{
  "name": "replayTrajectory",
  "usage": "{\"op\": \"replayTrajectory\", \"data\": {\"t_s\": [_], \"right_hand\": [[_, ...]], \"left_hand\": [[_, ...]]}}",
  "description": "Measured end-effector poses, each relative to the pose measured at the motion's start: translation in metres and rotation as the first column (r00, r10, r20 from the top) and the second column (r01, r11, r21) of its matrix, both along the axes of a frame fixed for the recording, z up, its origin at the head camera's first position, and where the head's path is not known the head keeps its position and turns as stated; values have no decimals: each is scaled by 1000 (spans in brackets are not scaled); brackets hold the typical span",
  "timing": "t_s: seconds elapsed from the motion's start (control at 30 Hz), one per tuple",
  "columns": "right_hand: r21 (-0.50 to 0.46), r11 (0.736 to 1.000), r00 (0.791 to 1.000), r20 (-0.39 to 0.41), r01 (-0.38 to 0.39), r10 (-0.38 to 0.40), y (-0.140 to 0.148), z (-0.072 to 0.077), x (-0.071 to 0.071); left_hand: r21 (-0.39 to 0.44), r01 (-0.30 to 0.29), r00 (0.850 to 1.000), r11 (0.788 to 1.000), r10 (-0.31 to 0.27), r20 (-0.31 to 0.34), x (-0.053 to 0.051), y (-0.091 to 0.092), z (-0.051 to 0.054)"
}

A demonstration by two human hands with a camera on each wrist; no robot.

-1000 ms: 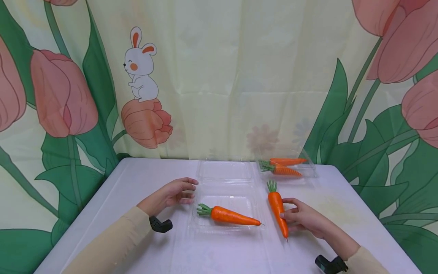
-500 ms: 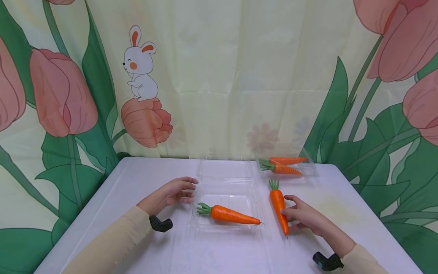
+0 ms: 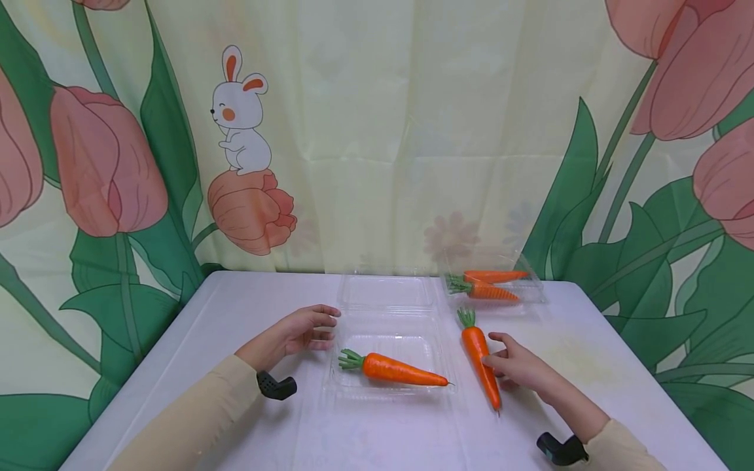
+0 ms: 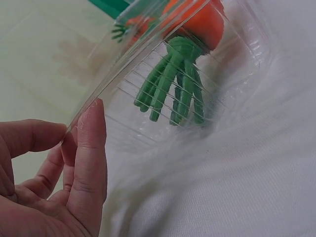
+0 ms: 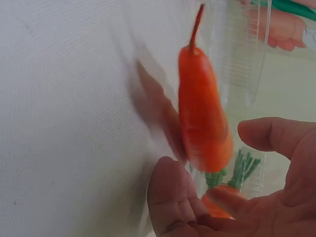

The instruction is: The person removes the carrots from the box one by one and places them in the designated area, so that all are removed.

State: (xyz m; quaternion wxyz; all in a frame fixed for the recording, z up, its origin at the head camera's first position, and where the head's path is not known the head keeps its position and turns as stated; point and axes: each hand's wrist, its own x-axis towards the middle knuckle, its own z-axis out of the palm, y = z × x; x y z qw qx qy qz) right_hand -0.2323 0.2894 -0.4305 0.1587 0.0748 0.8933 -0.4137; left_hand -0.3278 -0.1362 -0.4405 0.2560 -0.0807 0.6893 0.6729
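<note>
My left hand (image 3: pixel 307 329) pinches the left rim of an open clear plastic clamshell container (image 3: pixel 385 343), its edge between thumb and finger in the left wrist view. Inside that container lies an orange carrot (image 3: pixel 403 370) with green stalks toward the left. My right hand (image 3: pixel 521 366) is beside a second carrot (image 3: pixel 480 360), right of the container, stalks away from me and tip toward me. In the right wrist view, thumb (image 5: pixel 266 133) and fingers stand spread around this carrot, with a gap at the thumb; whether the fingers touch it I cannot tell.
At the back right, another clear container (image 3: pixel 538 296) holds carrots (image 3: pixel 495 292). The clamshell's raised lid (image 3: pixel 385 291) lies toward the back. White cloth covers the table (image 3: pixel 377 438), and a printed curtain (image 3: pixel 365 131) hangs behind it.
The carrot by my right hand has shifted and turned slightly, its tip swinging a little right. My right hand has moved slightly away from me. The left hand and the carrot in the container stay put.
</note>
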Motion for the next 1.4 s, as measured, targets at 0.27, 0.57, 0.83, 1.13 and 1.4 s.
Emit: {"op": "replayTrajectory", "data": {"t_s": [0.27,0.57,0.83,1.13,1.4], "right_hand": [[12,1000,999,-33,-11,11,2,7,-2],[-4,1000,999,-50,-21,21,1,16,-5],[3,999,995,-87,-45,45,-1,29,-5],[-11,997,990,-114,-81,79,-10,38,-8],[-25,995,985,-142,-100,96,-26,44,-11]], "left_hand": [[4,4,1000,1000,-4,-3,1,-1,1],[13,3,1000,1000,-3,-1,2,-1,2],[5,9,1000,1000,-9,6,0,0,2],[8,10,1000,1000,-10,8,0,-1,3],[6,15,1000,1000,-15,6,1,0,4]]}}
